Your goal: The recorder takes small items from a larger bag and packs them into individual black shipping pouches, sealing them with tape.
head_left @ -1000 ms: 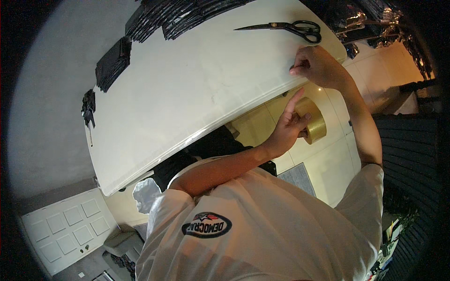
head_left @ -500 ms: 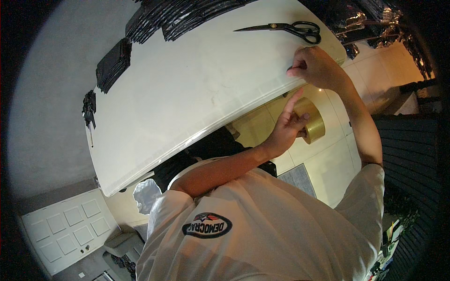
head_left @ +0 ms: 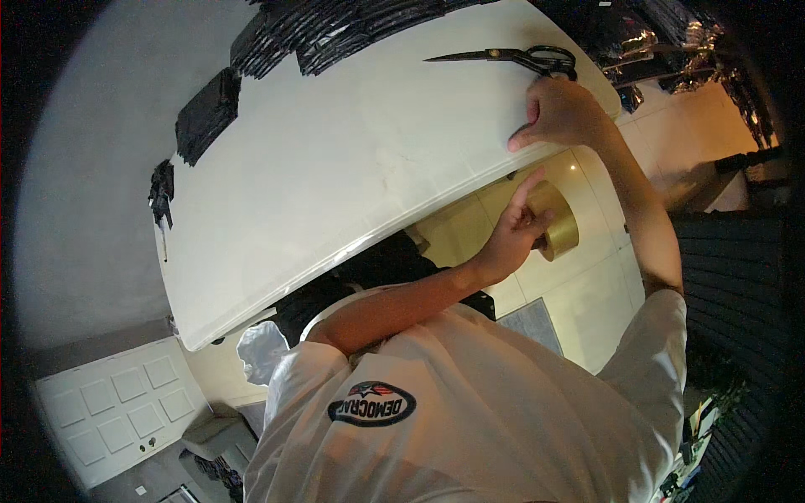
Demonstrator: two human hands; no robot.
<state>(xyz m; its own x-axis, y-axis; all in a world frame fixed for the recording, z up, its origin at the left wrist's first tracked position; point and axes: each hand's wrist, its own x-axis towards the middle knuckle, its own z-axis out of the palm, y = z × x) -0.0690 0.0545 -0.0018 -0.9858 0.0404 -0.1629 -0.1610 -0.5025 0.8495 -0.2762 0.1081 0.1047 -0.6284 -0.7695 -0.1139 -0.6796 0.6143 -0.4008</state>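
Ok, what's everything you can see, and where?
Smooth table: one, white, centre
Long metal scissors: one pair, black, table's upper right
Flat plastic packets: many, black, table's upper-left edge
Round tape roll: one, golden, right of centre
Panelled door: one, white, lower left
Rectangular mat: one, grey, below tape roll
Square floor tiles: several, pale, right
Ribbed surface: one, dark, far right
Shiny material: several pieces, dark, upper right
Cloth shirt: one, white, bottom
Left hand: one, bare, holding tape roll
Right hand: one, bare, near scissors
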